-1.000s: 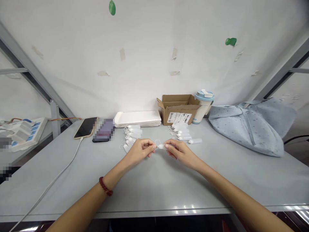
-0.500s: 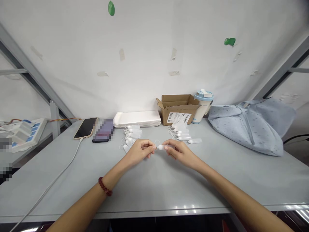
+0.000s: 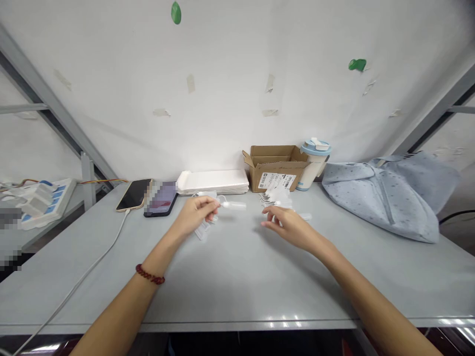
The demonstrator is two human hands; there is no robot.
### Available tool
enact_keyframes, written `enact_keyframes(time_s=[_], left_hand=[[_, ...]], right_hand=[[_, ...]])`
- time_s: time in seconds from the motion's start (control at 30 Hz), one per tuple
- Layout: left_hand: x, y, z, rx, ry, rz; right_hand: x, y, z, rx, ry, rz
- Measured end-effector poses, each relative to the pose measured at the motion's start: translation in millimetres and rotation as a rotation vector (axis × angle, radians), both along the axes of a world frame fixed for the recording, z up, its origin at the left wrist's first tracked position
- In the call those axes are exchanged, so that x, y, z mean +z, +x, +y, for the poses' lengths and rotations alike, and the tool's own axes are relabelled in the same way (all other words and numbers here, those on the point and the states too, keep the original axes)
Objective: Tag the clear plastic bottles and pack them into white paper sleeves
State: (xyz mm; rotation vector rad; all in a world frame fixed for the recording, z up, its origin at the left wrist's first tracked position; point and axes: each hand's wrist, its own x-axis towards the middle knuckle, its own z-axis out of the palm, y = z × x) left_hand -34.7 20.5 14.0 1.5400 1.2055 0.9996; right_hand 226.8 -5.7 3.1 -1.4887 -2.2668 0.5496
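Note:
My left hand (image 3: 195, 212) is closed in a pinch on a small white tube-shaped piece with a loop (image 3: 233, 205), held just above the grey table (image 3: 237, 277). Under and beside that hand lies a row of several similar white pieces (image 3: 203, 230). My right hand (image 3: 287, 225) hovers over the table with fingers loosely apart and nothing in them. It is close to a second group of white pieces (image 3: 280, 198) in front of the cardboard box (image 3: 272, 165).
Two phones (image 3: 148, 195) lie at the back left, one on a white cable (image 3: 85, 277). A stack of white trays (image 3: 213, 181), a blue-lidded cup (image 3: 313, 163) and a pale blue cloth bag (image 3: 386, 190) stand along the wall. A power strip (image 3: 37, 200) sits far left.
The hands have parted. My right hand let go of the white piece and moved right; my left hand carried the piece up and left toward the left row.

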Motion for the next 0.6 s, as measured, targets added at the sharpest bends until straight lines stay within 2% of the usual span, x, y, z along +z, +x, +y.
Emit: enact_keyframes(time_s=[0.1, 0.2, 0.37, 0.6], left_hand=[[10.3, -22, 8, 0.161, 0.033, -0.089], [16.0, -37, 11, 0.240, 0.005, -0.079], [18.7, -48, 12, 0.172, -0.092, 0.075], [22.8, -52, 11, 0.073, -0.159, 0.242]], right_hand=[[5.2, 14, 7, -0.135, 0.075, -0.157], [10.4, 24, 11, -0.242, 0.074, -0.353], [12.1, 35, 16, -0.346, -0.016, -0.631], [6.6, 39, 16, -0.361, -0.090, -0.708]])
